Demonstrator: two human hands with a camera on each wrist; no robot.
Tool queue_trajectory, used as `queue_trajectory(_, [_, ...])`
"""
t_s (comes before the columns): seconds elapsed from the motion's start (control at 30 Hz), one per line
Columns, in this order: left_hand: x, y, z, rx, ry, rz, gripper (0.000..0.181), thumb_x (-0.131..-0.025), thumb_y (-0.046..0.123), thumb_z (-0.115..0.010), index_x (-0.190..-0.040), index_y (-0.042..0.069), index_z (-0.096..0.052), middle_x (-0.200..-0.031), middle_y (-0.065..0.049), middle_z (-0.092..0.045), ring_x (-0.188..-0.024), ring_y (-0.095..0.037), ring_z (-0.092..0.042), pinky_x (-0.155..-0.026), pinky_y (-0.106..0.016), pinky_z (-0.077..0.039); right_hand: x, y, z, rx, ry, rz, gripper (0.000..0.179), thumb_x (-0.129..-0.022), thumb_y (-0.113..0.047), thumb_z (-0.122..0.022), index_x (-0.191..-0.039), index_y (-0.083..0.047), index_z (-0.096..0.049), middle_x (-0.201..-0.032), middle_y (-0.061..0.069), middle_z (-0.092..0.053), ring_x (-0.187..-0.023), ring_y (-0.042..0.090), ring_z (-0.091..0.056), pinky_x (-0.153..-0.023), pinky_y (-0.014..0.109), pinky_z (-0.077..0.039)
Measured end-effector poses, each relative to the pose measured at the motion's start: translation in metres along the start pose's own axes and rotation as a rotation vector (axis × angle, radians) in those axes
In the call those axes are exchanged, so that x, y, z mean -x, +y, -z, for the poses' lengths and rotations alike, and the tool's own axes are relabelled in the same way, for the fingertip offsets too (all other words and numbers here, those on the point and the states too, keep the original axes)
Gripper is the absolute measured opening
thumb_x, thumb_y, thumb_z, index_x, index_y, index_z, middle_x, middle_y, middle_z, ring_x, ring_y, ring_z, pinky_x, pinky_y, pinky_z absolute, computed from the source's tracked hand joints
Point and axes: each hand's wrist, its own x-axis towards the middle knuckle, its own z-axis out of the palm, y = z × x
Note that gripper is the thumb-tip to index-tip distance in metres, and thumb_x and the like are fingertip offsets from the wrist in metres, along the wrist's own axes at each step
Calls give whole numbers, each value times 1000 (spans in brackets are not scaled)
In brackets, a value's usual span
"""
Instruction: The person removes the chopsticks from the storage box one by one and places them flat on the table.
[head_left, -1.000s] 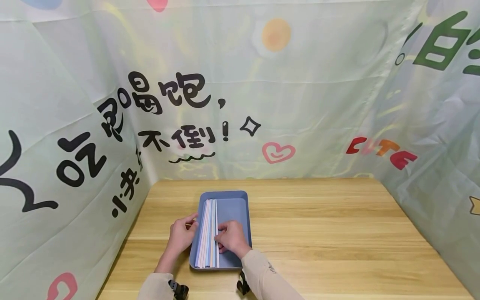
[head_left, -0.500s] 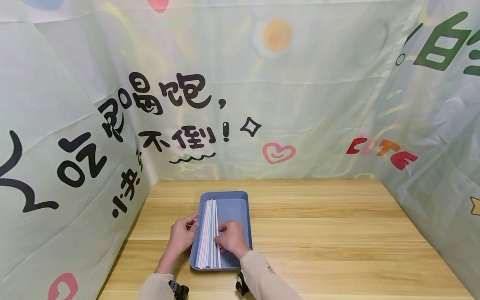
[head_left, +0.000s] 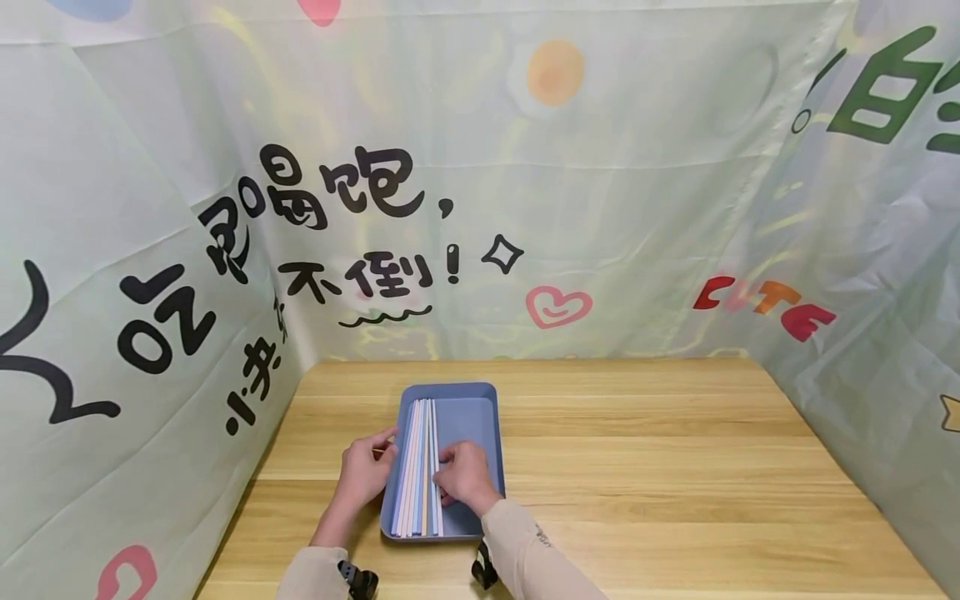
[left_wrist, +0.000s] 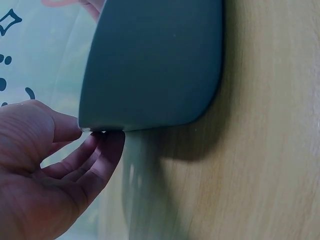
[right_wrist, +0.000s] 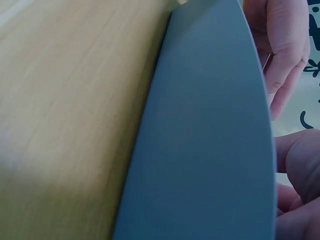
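Observation:
A blue-grey rectangular tray [head_left: 469, 417] stands on the table. Several pastel chopsticks [head_left: 415, 467] lie lengthwise in its left part, thin ends at the far side. My left hand [head_left: 363, 472] is at the tray's left rim; the left wrist view shows its thumb and fingers pinching the edge of the tray wall [left_wrist: 155, 65]. Over the tray, my right hand [head_left: 468, 478] pinches the rightmost chopstick [head_left: 439, 523] between thumb and fingers. In the right wrist view the tray's outer wall [right_wrist: 200, 130] hides those fingertips and the chopsticks.
The wooden table [head_left: 645, 467] extends to the right of the tray. Printed cloth walls [head_left: 630, 192] enclose it at the back and on both sides. A black wrist camera [head_left: 360, 581] sits below the left sleeve.
My right hand has shifted slightly to the right, and the chopstick at its fingers has moved right with it, away from the yellow one. My left hand and the tray look unchanged.

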Motion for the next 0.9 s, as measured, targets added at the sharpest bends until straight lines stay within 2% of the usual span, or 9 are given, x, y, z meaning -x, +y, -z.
queue_trajectory(0.13, [0, 0, 0, -3, -4, 11, 37, -100, 2, -64, -136, 2, -70, -108, -18, -74, -88, -21, -66, -68, -23, -53, 0, 0, 0, 22, 22, 19, 25, -81, 15, -69, -106, 15, -70, -55, 7, -65, -42, 15, -62, -43, 33, -57])
queue_trajectory(0.2, [0, 0, 0, -1, -5, 20, 37, -100, 2, -64, -137, 3, -70, -108, -17, -75, -88, -21, -66, -69, -23, -53, 0, -1, 1, 39, 36, 27, 23, -80, 15, -68, -103, 15, -70, -55, 9, -65, -41, 15, -62, -43, 32, -56])
queue_trajectory(0.37, [-1, 0, 1, 1, -7, 15, 37, -100, 1, -64, -136, 2, -69, -107, -18, -74, -87, -21, -66, -68, -23, -53, 0, -3, 1, 130, 74, 45, 25, -78, 10, -73, -103, 13, -71, -76, 21, -73, -40, 16, -62, -43, 29, -54])
queue_trajectory(0.47, [-1, 0, 0, 4, -14, 25, 37, -100, 2, -64, -137, 3, -69, -108, -17, -74, -88, -21, -65, -68, -23, -53, 1, -5, 1, 175, 95, 40, 27, -77, 8, -75, -103, 12, -72, -82, 21, -72, -38, 13, -59, -42, 28, -53])
queue_trajectory(0.67, [-1, 1, 0, 6, -18, 20, 37, -101, 2, -64, -138, 3, -69, -109, -17, -74, -88, -20, -64, -68, -23, -52, 2, -8, 2, 227, 131, 29, 16, -72, 7, -76, -82, 2, -64, -66, 11, -62, -34, 7, -50, -40, 26, -49])
queue_trajectory(0.77, [-1, 1, 0, 12, -13, 13, 37, -100, 1, -64, -137, 2, -69, -108, -17, -75, -88, -20, -65, -68, -23, -52, 2, -9, 3, 221, 129, 4, 24, -71, 7, -78, -74, -4, -57, -63, 8, -57, -34, 7, -50, -39, 26, -48])
queue_trajectory(0.9, [-1, 1, 0, 14, -12, 17, 37, -100, 1, -64, -136, 2, -69, -107, -16, -75, -89, -20, -66, -68, -23, -52, 2, -12, 5, 203, 121, -19, 31, -71, 6, -81, -71, -7, -53, -62, 6, -55, -35, 11, -55, -39, 26, -48])
